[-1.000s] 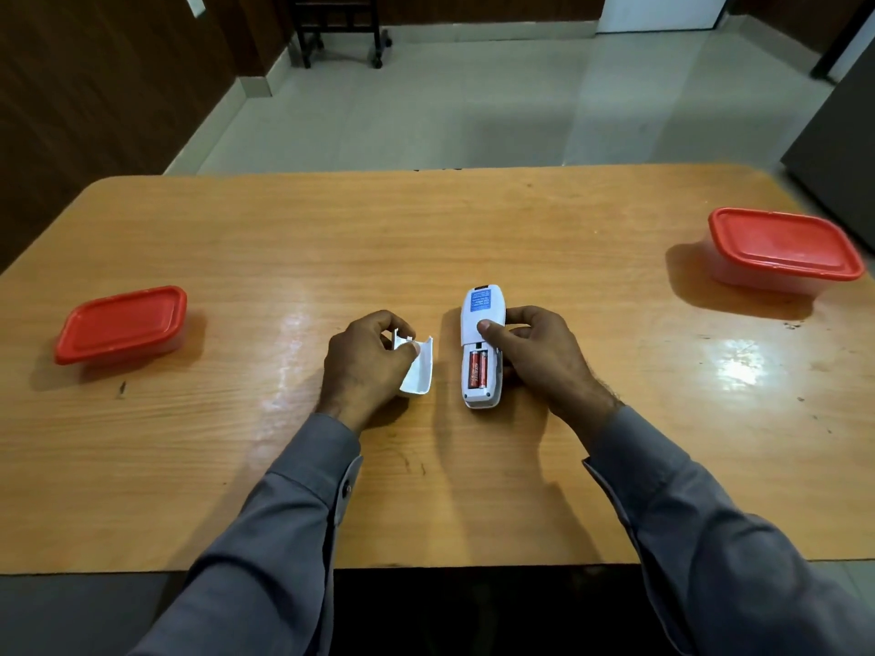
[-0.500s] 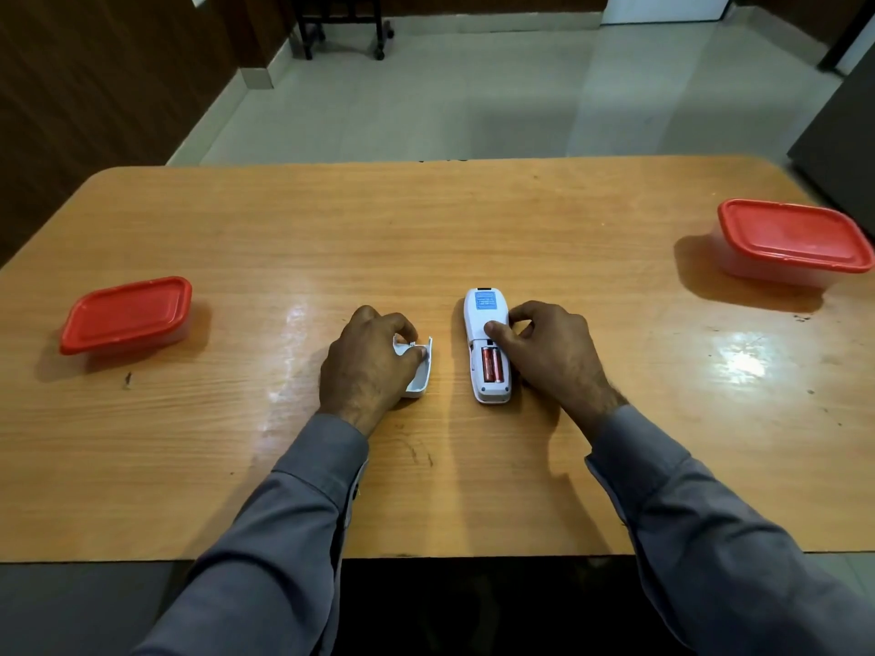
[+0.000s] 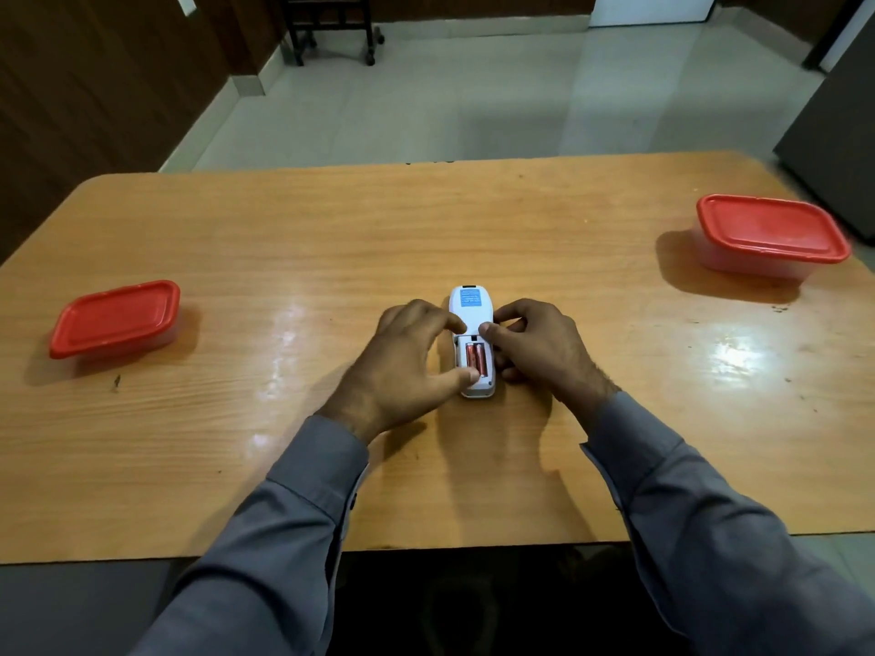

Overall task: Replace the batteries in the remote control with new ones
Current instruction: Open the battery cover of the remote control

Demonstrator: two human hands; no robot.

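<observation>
A white remote control (image 3: 470,305) lies face down at the table's middle, its battery compartment uncovered. Two red batteries (image 3: 476,358) sit side by side in it. My left hand (image 3: 402,366) arches over the remote's left side. Its thumb tip presses on the near end of the left battery, and its forefinger curls onto the remote's edge just above the compartment. My right hand (image 3: 544,352) grips the remote's right side, thumb on the top edge of the compartment. The white battery cover is out of sight, hidden by my left hand.
A red-lidded plastic box (image 3: 113,319) stands at the table's left, and a second, taller one (image 3: 772,234) at the far right. The wooden table (image 3: 473,220) ends at a near edge just behind my sleeves.
My left hand put the white cover down on the table, let go of it and moved right onto the remote's battery compartment. The right hand stayed on the remote.
</observation>
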